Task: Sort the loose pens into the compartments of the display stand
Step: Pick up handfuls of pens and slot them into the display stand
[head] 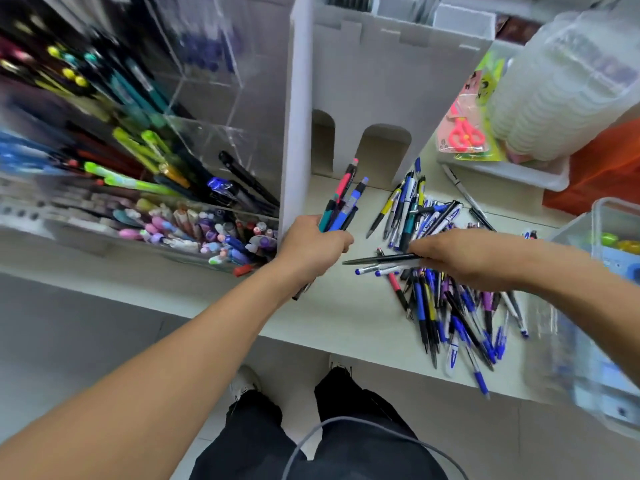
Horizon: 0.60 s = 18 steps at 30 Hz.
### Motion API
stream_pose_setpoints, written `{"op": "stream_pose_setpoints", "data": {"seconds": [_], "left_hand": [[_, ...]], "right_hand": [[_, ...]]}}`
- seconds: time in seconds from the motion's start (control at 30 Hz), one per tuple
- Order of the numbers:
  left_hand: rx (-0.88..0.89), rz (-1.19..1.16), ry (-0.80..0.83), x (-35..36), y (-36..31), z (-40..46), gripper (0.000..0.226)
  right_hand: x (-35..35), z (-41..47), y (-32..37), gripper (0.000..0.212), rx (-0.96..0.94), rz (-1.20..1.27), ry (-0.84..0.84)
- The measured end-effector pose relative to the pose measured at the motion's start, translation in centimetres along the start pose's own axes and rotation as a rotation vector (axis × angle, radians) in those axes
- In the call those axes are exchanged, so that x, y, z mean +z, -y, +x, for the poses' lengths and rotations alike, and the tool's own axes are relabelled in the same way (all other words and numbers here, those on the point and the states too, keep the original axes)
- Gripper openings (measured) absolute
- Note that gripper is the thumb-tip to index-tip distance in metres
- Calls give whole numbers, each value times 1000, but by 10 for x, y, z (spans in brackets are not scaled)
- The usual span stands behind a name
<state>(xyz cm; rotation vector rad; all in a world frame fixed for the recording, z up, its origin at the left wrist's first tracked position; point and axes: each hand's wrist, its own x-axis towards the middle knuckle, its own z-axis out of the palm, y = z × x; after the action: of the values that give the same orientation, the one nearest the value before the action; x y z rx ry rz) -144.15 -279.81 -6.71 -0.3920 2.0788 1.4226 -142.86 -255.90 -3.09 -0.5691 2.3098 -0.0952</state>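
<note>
My left hand [311,242] grips a bundle of pens [343,202], pink, blue and teal, pointing up and away beside the white side panel. My right hand [460,258] reaches into the pile of loose pens [450,306] on the counter and pinches a thin black pen [377,260] lying flat, its tip pointing left. The clear acrylic display stand [194,109] rises at the left, its compartments packed with coloured pens. A lower compartment [207,233] holds pastel pens.
A white cardboard display unit [374,88] stands behind the pile. A white tray [512,173] with packaged pink scissors and stacked clear cups sits at the back right. A clear plastic box [609,258] stands at the right. The counter edge [311,337] runs in front, floor below.
</note>
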Motion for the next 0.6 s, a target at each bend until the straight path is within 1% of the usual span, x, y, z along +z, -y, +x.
{"op": "stream_pose_setpoints", "data": {"seconds": [0.1,0.17,0.23,0.3,0.33,0.37,0.4,0.47,0.5,0.6], "left_hand": [[14,-22,216,-15,-16,-27,27],[79,76,289,-35,-23,-46,23],[186,189,271,-61,-26,-62,27],[315,299,157,-90,-22,-74,36],[339,325,121,-104,-19,-78,38],[330,330,123,-118,-17,-83,37],[302,313,164,-132,-14,-86,36],[253,269,244,-157,-8,-93,30],[248,251,251,-169,-5,-96,24],[243,236,233,-198,7,-99,36]], "right_hand": [[-32,-7,19,21,-119,174,175],[-55,-8,37,21,-190,284,241],[-77,-6,59,22,-272,409,272],[-95,-1,84,35,-329,479,315],[-102,4,97,41,-341,478,330],[-108,10,110,44,-341,468,339],[-115,17,124,43,-341,461,343],[-126,32,148,28,-340,460,356],[-131,38,160,24,-335,467,360],[-145,52,187,21,-315,566,316]]}}
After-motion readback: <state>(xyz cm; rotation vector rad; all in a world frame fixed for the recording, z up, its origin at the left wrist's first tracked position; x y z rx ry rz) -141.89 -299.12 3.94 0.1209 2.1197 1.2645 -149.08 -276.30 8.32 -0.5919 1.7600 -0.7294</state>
